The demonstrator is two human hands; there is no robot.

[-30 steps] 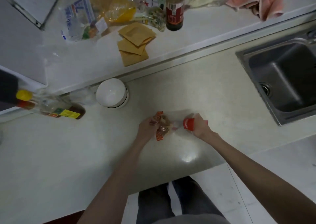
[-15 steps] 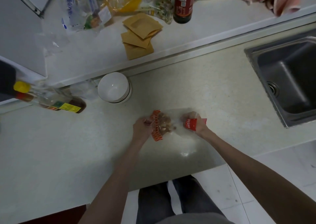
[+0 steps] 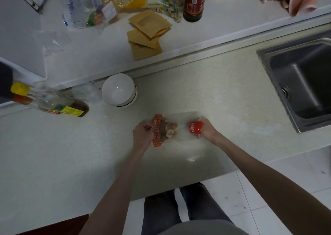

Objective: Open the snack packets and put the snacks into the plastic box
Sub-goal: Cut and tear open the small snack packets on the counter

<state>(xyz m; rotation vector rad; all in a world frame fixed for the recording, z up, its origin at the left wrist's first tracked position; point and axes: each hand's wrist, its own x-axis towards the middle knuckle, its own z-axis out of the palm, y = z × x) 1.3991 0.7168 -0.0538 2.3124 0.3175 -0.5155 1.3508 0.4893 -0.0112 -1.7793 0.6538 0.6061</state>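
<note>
Left hand (image 3: 143, 133) and right hand (image 3: 206, 129) pinch snack packet (image 3: 167, 130) ends over speckled counter (image 3: 206, 100); sink (image 3: 302, 84) right.

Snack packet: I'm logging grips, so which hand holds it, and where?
Both: left hand pinches the snack packet at its orange patterned end, right hand grips its red end.

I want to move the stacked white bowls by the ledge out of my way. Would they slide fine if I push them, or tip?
The white bowls look rigid and glazed, so they would probably slide on the smooth counter. They sit nested and slightly offset, so the top one may shift or rattle. Likely breakable; push low and gently.
</note>
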